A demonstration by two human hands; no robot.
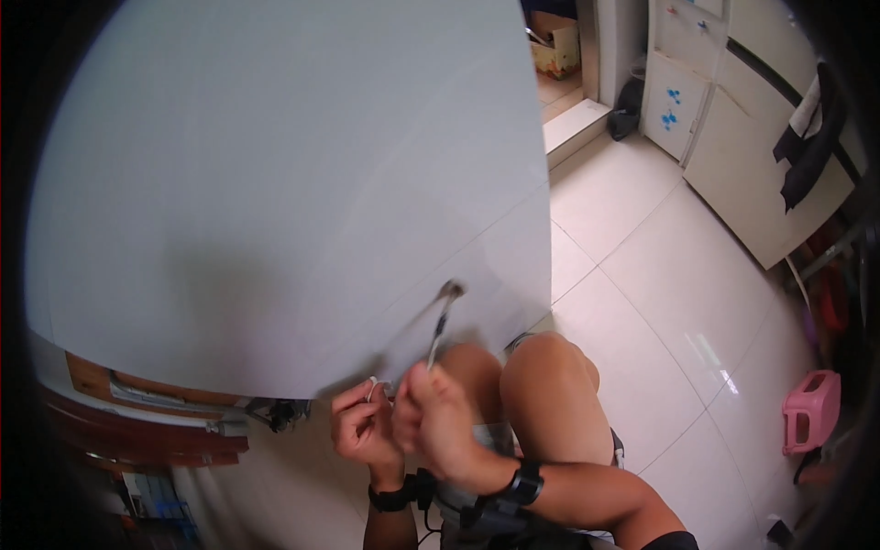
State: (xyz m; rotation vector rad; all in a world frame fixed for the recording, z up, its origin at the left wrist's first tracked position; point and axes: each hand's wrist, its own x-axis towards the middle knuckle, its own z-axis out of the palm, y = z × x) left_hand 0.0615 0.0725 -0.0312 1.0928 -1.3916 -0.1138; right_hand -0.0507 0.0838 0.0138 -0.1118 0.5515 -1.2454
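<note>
My right hand (pixel 429 412) is closed around the lower end of a thin stick with a round brownish tip (pixel 452 290). The stick has dark and light bands and points up and away over the pale table (pixel 302 183). Blur hides whether the tip is bristles or something solid. Close beside it on the left, my left hand (pixel 364 431) has its fingers curled and pinches a small white looped thing (pixel 373 385), too small to name. Both hands are at the table's near edge, in front of my bare knees (pixel 555 380).
On the right, a pink plastic stool (pixel 811 412) stands on the tiled floor (pixel 642 275). A white cabinet (pixel 674 105) and a dark cloth (pixel 811 156) are at the far right. Below the table's left side is a reddish-brown wooden piece (pixel 147 426). A carton (pixel 557 55) shows through the doorway.
</note>
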